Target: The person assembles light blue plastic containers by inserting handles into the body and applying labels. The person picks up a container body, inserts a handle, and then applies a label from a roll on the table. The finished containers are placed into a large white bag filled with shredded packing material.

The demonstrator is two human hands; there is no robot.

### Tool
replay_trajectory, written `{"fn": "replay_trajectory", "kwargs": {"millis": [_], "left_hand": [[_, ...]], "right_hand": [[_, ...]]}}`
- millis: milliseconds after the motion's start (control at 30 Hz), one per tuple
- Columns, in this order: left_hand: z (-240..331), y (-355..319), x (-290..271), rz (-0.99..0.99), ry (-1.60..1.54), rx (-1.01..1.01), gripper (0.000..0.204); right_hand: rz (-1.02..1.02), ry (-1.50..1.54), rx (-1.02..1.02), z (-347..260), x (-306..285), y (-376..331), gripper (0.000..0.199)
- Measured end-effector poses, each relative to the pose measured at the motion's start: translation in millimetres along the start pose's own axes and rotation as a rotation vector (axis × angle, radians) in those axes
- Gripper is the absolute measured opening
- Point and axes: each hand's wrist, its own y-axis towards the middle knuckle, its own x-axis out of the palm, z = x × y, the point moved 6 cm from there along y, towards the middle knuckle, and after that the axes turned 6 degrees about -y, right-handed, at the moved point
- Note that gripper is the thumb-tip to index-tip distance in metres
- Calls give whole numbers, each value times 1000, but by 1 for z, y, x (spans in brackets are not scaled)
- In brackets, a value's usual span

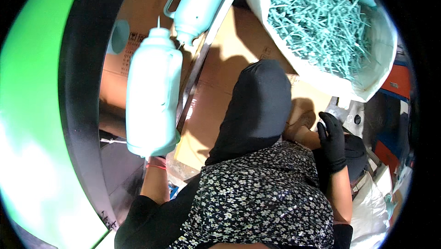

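Observation:
At the left I hold a pale turquoise plastic jug (pixel 154 93) upright in the picture, its neck toward the far side and a thin spike sticking up from the neck. My left hand (pixel 157 161) is at the jug's base; its fingers are mostly hidden behind the jug. A second turquoise jug (pixel 200 5) with a loop handle lies just beyond, its neck pointing toward me and near the first one. My right hand (pixel 332 141), in a black glove, hovers beside my right knee with fingers loosely bent and apart, holding nothing.
A white sack (pixel 317 77) full of thin turquoise plastic strips (pixel 317 24) stands at the far right. Flattened cardboard (pixel 206 106) lies under my leg, along a metal edge (pixel 195 77). A green and black machine panel (pixel 36 88) fills the left. White bags (pixel 370 212) lie at lower right.

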Motion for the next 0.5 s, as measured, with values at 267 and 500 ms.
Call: {"fn": "replay_trajectory", "kwargs": {"millis": [267,500], "left_hand": [[186,9,139,-541,-397,124,26],[269,-4,189,-758,-109,637,45]], "right_hand": [[355,890,152,-26,-82,0,46],[801,844,252,12,-171,-80,40]]}}
